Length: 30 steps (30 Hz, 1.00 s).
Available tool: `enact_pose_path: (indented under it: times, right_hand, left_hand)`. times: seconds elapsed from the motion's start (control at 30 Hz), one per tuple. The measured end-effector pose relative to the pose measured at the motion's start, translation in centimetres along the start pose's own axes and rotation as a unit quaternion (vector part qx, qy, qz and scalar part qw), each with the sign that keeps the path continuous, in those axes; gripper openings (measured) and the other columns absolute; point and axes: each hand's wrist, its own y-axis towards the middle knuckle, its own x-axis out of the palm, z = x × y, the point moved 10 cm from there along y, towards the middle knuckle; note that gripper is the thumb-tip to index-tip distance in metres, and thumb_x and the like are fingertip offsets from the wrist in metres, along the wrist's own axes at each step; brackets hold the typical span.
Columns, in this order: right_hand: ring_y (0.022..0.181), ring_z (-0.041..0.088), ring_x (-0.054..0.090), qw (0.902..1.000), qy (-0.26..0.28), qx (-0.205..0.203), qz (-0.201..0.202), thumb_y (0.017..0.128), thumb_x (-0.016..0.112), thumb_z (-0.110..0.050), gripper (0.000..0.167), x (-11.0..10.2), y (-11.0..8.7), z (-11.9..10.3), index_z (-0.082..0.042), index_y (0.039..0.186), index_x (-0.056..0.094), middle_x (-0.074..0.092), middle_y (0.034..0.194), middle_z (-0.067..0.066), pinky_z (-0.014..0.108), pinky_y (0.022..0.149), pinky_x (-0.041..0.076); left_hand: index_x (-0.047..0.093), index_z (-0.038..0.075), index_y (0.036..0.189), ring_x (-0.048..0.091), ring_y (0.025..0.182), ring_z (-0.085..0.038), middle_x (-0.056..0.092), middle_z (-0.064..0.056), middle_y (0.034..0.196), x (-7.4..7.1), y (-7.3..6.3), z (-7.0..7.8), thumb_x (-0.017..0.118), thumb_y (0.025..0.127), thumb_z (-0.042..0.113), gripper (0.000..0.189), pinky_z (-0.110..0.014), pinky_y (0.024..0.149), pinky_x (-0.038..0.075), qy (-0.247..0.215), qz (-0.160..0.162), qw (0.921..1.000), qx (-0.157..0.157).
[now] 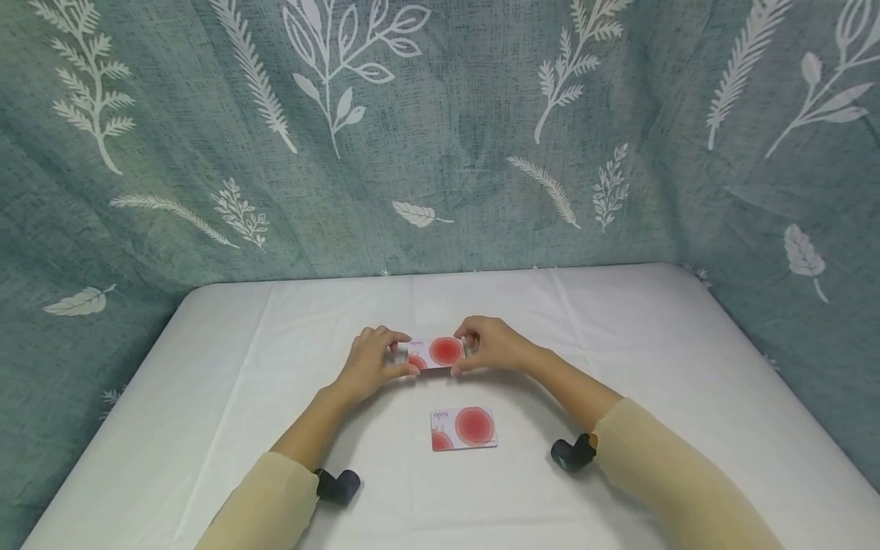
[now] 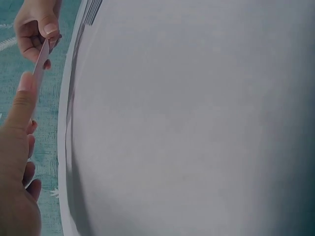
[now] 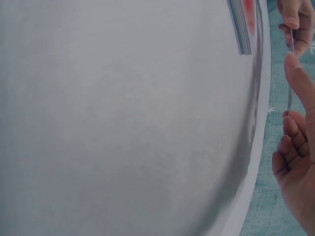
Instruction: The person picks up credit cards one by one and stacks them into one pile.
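Note:
A thin white card [image 1: 436,352] with red circles is held up above the table between both hands. The left hand [image 1: 371,360] pinches its left end between thumb and fingers. At the opposite end, the right hand [image 1: 496,345] pinches the card the same way. Seen edge-on in the left wrist view, the card [image 2: 41,66] is slim and flat. Nearer the person lies a stack of matching cards [image 1: 464,428], its printed face up. The right wrist view shows several layers along the edge of that stack [image 3: 239,29].
A white cloth covers the table [image 1: 275,428]. Behind it hangs a green curtain [image 1: 454,153] with white leaf patterns. Black wrist cameras [image 1: 337,486] are worn near the sleeve ends.

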Motion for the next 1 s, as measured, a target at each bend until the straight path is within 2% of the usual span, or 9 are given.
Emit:
enact_pose_path:
  times: [0.23,0.5,0.87,1.0]
  right_hand:
    - [0.075,0.013,0.044,0.9999,-0.005,-0.006,0.006,0.062,0.086,-0.042,0.057,-0.3,-0.9,-0.5,-0.009,0.103,0.064,0.05,0.078,0.0,0.027,0.065,0.04]
    - [0.074,0.013,0.044,0.9998,-0.002,-0.013,0.011,0.061,0.086,-0.043,0.057,-0.7,-2.3,-1.4,-0.009,0.101,0.064,0.048,0.076,-0.002,0.027,0.064,0.039]
    - [0.076,0.014,0.044,0.9997,0.004,-0.016,0.015,0.062,0.086,-0.044,0.057,-1.3,-4.3,-2.4,-0.01,0.102,0.064,0.048,0.077,0.001,0.027,0.066,0.039]
    - [0.076,0.014,0.044,0.9997,0.007,-0.015,0.018,0.061,0.086,-0.043,0.057,-1.5,-5.0,-2.8,-0.011,0.102,0.064,0.047,0.077,-0.001,0.027,0.065,0.039]
  left_hand:
    - [0.063,0.012,0.117,0.04,0.087,-0.017,0.053,0.001,0.088,-0.3,-0.7,1.1,0.078,0.073,0.04,0.055,-0.036,0.082,0.032,0.006,0.005,0.9999,0.009]
    - [0.063,0.012,0.117,0.038,0.085,-0.017,0.054,-0.004,0.089,-0.6,-1.6,2.5,0.079,0.072,0.039,0.055,-0.035,0.08,0.031,-0.003,0.004,0.9998,0.018]
    - [0.062,0.011,0.116,0.037,0.084,-0.015,0.053,-0.005,0.088,-1.3,-2.9,4.4,0.079,0.072,0.037,0.054,-0.033,0.078,0.031,-0.007,0.026,0.9987,0.043]
    - [0.062,0.011,0.116,0.037,0.084,-0.015,0.053,-0.005,0.087,-1.4,-3.4,5.2,0.08,0.072,0.035,0.054,-0.033,0.077,0.031,-0.015,0.028,0.9985,0.043]
